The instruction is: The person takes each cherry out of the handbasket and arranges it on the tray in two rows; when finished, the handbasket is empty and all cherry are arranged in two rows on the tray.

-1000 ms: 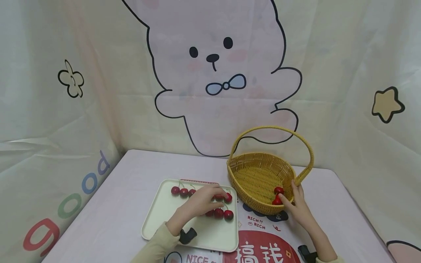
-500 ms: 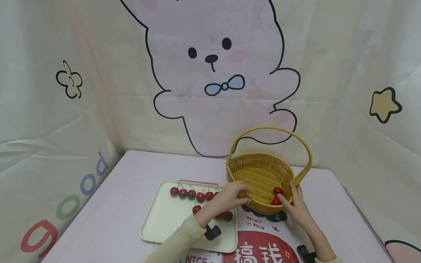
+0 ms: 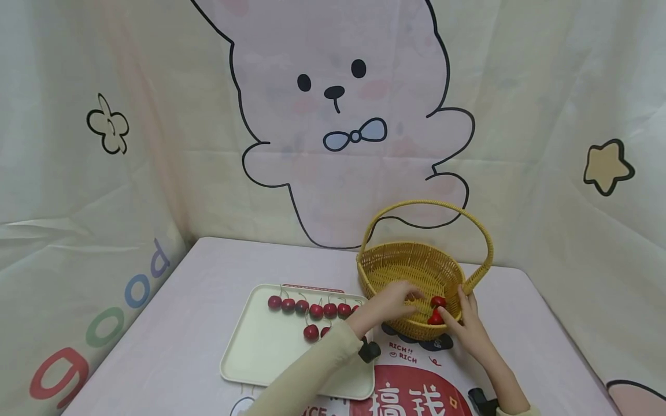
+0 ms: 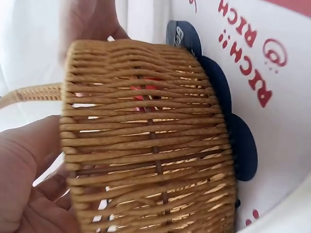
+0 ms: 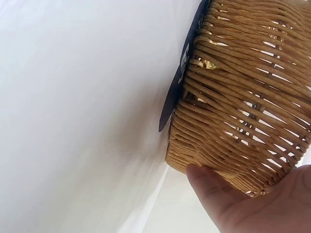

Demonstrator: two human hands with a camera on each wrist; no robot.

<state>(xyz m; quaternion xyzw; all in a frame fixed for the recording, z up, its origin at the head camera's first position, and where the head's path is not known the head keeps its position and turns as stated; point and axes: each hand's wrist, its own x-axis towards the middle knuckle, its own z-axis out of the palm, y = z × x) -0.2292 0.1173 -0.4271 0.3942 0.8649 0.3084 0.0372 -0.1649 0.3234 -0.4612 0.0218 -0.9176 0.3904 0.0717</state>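
A yellow-brown wicker basket point(image 3: 377, 283) with a tall arched handle stands at the right of the table; two red cherries point(image 3: 437, 316) lie inside near its right wall. My left hand point(image 3: 390, 301) reaches over the basket's near-left rim, fingers bent inside. Whether those fingers hold anything is hidden; the left wrist view shows them partly behind the weave point(image 4: 146, 126). My right hand point(image 3: 472, 329) grips the basket's right rim, thumb toward the inside, and a finger point(image 5: 209, 187) lies against the outer wall in the right wrist view.
A cream tray point(image 3: 250, 352) to the left bears several dark red cherries point(image 3: 316, 312) in two rows, some hidden by my left forearm. Under the basket and tray lies a printed mat point(image 3: 411, 387) with red and dark blue patches. A cartoon-printed cloth point(image 3: 312, 173) hangs behind the table.
My left hand has moved right from above the tray's cherries to inside the basket. My right hand stays on the rim, and the basket and its two cherries have not visibly moved.
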